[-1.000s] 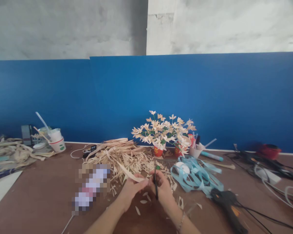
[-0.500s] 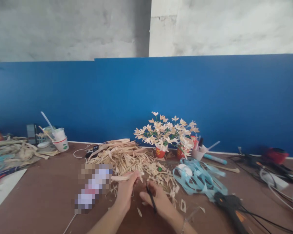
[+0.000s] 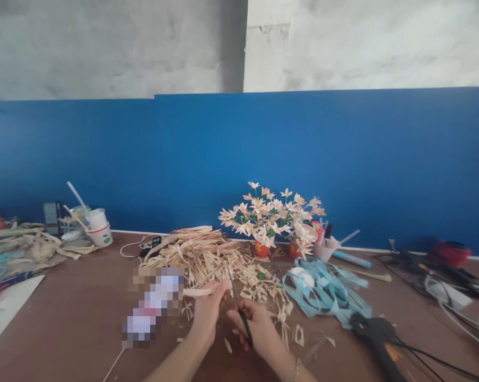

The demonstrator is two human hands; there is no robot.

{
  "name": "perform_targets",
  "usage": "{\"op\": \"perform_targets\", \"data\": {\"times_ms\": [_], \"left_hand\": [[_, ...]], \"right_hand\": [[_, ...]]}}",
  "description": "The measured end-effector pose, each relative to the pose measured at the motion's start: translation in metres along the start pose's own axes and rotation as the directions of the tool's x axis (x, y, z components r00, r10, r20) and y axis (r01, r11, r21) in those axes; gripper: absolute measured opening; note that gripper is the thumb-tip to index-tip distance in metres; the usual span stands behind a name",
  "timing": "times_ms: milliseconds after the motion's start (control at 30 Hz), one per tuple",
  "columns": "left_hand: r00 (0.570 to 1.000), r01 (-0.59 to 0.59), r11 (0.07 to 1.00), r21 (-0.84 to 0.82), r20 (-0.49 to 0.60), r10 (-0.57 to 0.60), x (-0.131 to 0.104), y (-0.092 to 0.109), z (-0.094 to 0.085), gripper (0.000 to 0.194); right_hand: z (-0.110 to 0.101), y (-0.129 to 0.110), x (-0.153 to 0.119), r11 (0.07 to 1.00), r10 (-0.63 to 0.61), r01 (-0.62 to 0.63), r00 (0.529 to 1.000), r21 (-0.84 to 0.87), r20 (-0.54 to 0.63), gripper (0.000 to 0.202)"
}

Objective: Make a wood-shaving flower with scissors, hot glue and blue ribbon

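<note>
pale strip (image 3: 195,292), just one, pinched tight in the left hand (image 3: 209,307), one end jutting out leftward, flat and straw-coloured! one pair of scissors (image 3: 244,320), black-handled, sits in the curled right hand (image 3: 259,324), blades perhaps parted, too thin to tell; two red pots (image 3: 262,249) stand beyond.

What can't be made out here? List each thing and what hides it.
All in the head view:
Strip: one end, hidden by the left hand.
Scissors: part of the handles, covered by the right hand.
Object under pixel blocks: its identity.
Glue gun: cut off by the bottom edge.
White sheet: cut off by the left edge.
</note>
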State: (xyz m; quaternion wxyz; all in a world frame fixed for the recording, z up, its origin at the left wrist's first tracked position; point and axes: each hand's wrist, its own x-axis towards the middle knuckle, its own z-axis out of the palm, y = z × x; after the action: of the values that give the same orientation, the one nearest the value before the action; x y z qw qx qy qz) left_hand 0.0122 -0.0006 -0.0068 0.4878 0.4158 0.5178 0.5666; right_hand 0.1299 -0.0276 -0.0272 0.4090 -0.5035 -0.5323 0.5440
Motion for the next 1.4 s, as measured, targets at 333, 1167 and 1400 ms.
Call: {"op": "perform_targets", "data": {"times_ms": [333,1167,1400], "left_hand": [[0.901,0.147,0.982,0.121,0.392,-0.183,-0.003,0.003,-0.003,0.032],[0.917,0.348,0.894,-0.282,0.299,-0.263,-0.003,-0.002,0.003,0.025],[0.991,0.102,0.98,-0.172,0.101,-0.086,0.011,0.002,-0.006,0.027]], "right_hand": [[-0.011,-0.022,-0.004,0.907,-0.064,0.108,0.991,0.408,-0.119,0.046],[-0.015,-0.015,0.002,0.874,-0.045,0.145,0.974,0.463,-0.221,0.044],[-0.015,-0.02,-0.001,0.961,-0.023,0.041,0.997,0.274,-0.07,0.041]]}}
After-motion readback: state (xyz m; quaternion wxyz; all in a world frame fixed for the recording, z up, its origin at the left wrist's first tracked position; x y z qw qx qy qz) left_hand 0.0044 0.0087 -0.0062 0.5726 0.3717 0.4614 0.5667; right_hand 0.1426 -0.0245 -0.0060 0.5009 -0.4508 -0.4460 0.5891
